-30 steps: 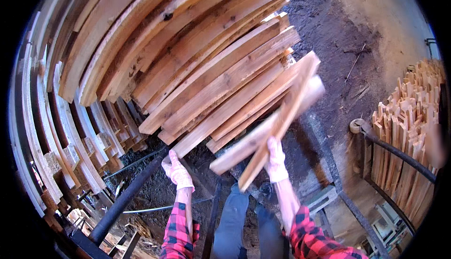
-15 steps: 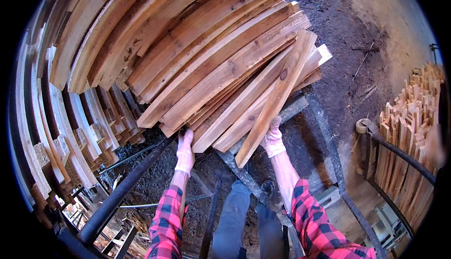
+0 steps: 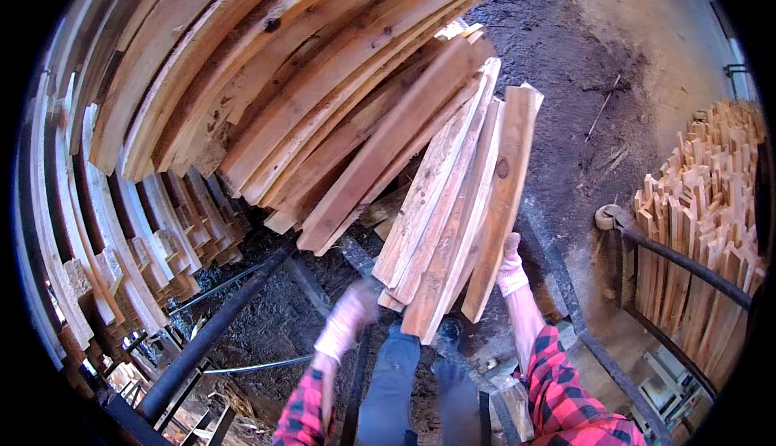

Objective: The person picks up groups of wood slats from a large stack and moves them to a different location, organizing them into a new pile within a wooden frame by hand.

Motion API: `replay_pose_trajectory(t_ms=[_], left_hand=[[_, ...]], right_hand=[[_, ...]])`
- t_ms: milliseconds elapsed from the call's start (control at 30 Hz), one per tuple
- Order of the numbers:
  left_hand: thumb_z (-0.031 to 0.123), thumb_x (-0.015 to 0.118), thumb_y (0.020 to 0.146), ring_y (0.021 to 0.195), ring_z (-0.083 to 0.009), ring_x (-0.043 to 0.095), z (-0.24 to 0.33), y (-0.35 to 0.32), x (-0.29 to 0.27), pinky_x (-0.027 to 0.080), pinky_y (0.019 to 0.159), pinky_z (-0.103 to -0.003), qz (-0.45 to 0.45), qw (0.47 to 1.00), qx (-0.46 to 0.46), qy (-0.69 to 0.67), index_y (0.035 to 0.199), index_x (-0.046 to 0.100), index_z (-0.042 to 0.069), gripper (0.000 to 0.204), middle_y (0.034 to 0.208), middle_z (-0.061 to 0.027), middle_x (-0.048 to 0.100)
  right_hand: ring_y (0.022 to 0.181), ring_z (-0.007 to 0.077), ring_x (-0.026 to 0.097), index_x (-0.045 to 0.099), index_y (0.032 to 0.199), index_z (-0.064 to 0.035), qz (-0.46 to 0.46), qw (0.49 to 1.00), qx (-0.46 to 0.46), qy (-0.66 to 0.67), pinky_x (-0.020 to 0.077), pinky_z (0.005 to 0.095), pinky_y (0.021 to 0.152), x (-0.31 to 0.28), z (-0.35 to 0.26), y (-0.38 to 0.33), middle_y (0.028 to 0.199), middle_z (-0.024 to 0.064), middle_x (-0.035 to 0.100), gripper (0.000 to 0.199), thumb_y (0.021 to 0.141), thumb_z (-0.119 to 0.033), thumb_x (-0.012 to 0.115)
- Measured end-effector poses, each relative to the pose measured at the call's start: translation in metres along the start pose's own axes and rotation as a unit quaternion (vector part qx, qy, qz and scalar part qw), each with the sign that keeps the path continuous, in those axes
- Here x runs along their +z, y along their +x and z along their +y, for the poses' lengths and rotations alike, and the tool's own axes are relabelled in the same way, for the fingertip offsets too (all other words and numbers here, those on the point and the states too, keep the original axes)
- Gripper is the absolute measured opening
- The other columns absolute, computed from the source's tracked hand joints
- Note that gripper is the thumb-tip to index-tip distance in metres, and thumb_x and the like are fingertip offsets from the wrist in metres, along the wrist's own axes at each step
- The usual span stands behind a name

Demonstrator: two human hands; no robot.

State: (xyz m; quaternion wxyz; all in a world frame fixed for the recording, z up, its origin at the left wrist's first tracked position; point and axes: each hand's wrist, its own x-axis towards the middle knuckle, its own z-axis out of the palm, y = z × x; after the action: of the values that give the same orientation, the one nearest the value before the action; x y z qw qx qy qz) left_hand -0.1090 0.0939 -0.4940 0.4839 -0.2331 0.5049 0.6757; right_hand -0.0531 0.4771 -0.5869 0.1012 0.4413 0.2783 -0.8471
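In front of me lies a loose bundle of sawn boards (image 3: 436, 228), slightly fanned, its near ends pointing toward my legs. My right hand (image 3: 511, 266), in a pale glove, is closed against the right edge of the outermost board (image 3: 503, 183), which has a dark knot; most of its fingers are hidden by the wood. My left hand (image 3: 347, 318), also gloved, is off to the left of the bundle's near ends, apart from the boards. Motion smears its fingers. Left of the bundle, a reddish board (image 3: 388, 151) lies slanted across others.
A large stack of long boards (image 3: 323, 66) fills the upper left. Dark metal frame bars (image 3: 214, 333) run at left, and another bar (image 3: 558, 264) lies right of my right hand. Upright wood pieces (image 3: 699, 219) stand in a rack at far right. Dark, littered ground (image 3: 558, 66) stretches beyond.
Several boards have come away from the stack, turned more upright and shifted toward me. My left hand has let go and moved down; my right hand has moved right.
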Motion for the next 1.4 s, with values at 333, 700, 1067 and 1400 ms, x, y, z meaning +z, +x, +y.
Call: replay_pose_trajectory(t_ms=[333, 700, 1067, 1400], left_hand=[[0.054, 0.069, 0.090, 0.122, -0.0186, 0.056, 0.073, 0.167, 0.047, 0.039, 0.110, -0.032, -0.039, 0.996, -0.019, 0.071, 0.141, 0.055, 0.000, 0.075, 0.131, -0.0106, 0.064], [0.048, 0.079, 0.084, 0.125, -0.0162, 0.050, 0.013, -0.028, 0.159, 0.039, 0.110, -0.032, 0.042, 0.992, 0.009, 0.120, 0.143, 0.047, 0.002, 0.082, 0.134, -0.0065, 0.056], [0.066, 0.084, 0.066, 0.121, -0.0319, 0.061, 0.026, -0.247, 0.263, 0.046, 0.104, -0.041, 0.155, 0.954, 0.019, 0.255, 0.137, 0.043, -0.005, 0.108, 0.129, -0.0237, 0.062], [0.033, 0.097, 0.065, 0.121, -0.0214, 0.053, 0.094, -0.451, 0.324, 0.044, 0.106, -0.039, 0.267, 0.835, 0.476, 0.074, 0.141, 0.031, 0.004, 0.104, 0.131, -0.0124, 0.053]], right_hand=[[0.117, 0.0196, 0.057, 0.051, 0.141, -0.0074, 0.006, 0.995, -0.044, -0.089, 0.0456, 0.0385, 0.104, 0.054, 0.015, 0.001, 0.128, 0.0064, 0.060, 0.095, 0.075, -0.071, 0.074], [0.108, 0.0168, 0.063, 0.056, 0.134, -0.0023, -0.053, 0.996, 0.017, -0.070, 0.0518, 0.0377, 0.098, 0.063, -0.022, -0.189, 0.118, 0.0047, 0.066, 0.073, 0.080, -0.043, 0.083], [0.107, 0.0181, 0.062, 0.054, 0.135, -0.0020, -0.103, 0.989, 0.023, -0.106, 0.0508, 0.0346, 0.096, 0.059, -0.025, -0.362, 0.118, 0.0038, 0.065, 0.072, 0.074, -0.025, 0.085], [0.127, 0.0239, 0.053, 0.043, 0.146, -0.0021, -0.379, 0.773, -0.226, -0.456, 0.0416, 0.0398, 0.109, 0.283, -0.153, -0.462, 0.137, 0.0100, 0.056, 0.103, 0.059, -0.031, 0.090]])
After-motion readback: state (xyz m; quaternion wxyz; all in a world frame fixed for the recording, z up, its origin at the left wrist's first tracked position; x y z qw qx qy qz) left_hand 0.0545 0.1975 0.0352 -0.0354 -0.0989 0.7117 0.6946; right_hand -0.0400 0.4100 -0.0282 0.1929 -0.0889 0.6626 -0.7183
